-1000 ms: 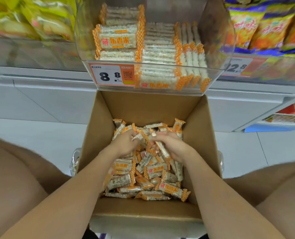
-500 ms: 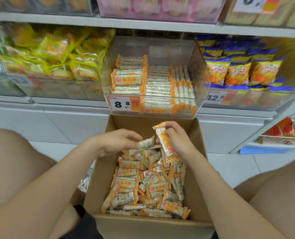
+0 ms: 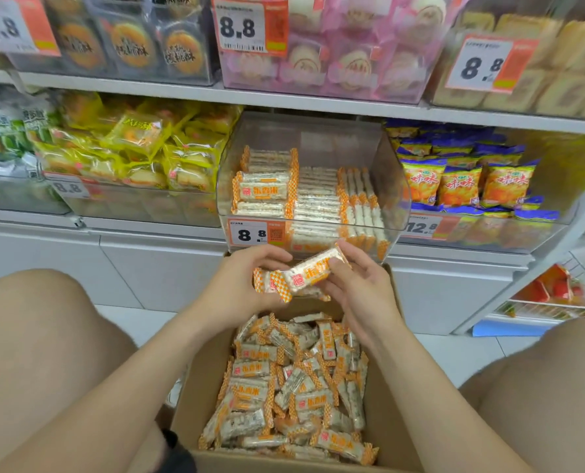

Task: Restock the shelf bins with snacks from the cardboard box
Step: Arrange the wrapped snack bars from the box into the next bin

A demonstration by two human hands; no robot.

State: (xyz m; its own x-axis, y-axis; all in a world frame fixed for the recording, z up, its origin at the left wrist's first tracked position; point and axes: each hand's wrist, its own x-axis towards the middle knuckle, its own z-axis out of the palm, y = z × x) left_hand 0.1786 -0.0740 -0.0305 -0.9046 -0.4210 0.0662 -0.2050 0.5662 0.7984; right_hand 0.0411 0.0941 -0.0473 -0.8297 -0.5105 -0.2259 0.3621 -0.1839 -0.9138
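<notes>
Held a small bunch of white-and-orange wrapped snack bars point(image 3: 301, 276) between left hand point(image 3: 241, 285) and right hand point(image 3: 359, 285), both closed on it. Up above the brown cardboard box point(image 3: 385, 421), just under the clear plastic shelf bin point(image 3: 392, 199). Half a second before, sat lower, near the box.
</notes>
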